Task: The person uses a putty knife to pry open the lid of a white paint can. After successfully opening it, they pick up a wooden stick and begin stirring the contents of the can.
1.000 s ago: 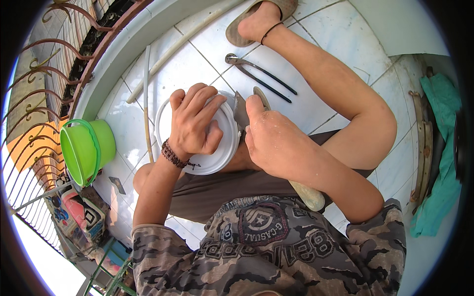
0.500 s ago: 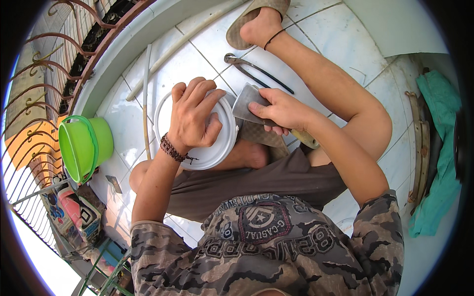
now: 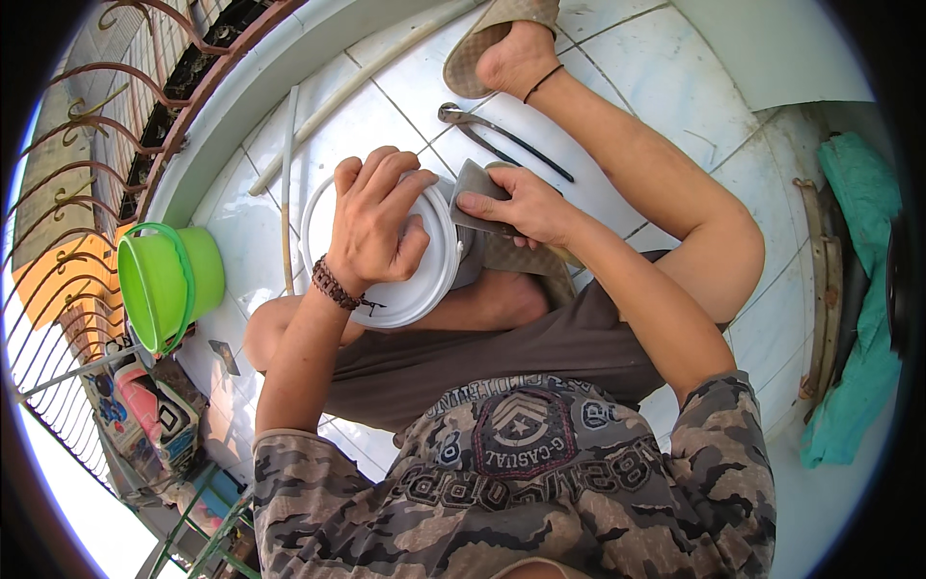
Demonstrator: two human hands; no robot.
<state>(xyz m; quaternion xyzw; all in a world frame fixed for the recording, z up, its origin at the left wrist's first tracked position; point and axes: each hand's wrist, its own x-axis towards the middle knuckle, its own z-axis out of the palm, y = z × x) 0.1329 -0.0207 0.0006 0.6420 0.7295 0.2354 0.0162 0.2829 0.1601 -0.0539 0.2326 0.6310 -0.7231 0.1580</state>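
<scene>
A white lidded bucket [image 3: 410,294] stands on the tiles in front of me, its round lid facing up. My left hand [image 3: 378,222] rests over the lid with bent fingers, holding the bucket; the fingertips are partly hidden. My right hand [image 3: 526,205] is closed around a putty knife [image 3: 475,183], thumb pressed on its wide grey metal blade. The blade's edge is at the right side of the lid's rim. Most of the putty knife's handle is hidden under my right hand and wrist.
Pincers [image 3: 502,143] with dark handles lie beyond the putty knife, near my slippered foot. A green bucket [image 3: 159,285] stands at the left by the curved metal railing. Long poles [image 3: 338,111] lie along the low wall. Teal cloth [image 3: 849,289] hangs at the far right.
My right hand has shifted a little left and turned, tilting the putty knife's blade against the rim. Its handle end is now mostly hidden. My left hand has barely moved.
</scene>
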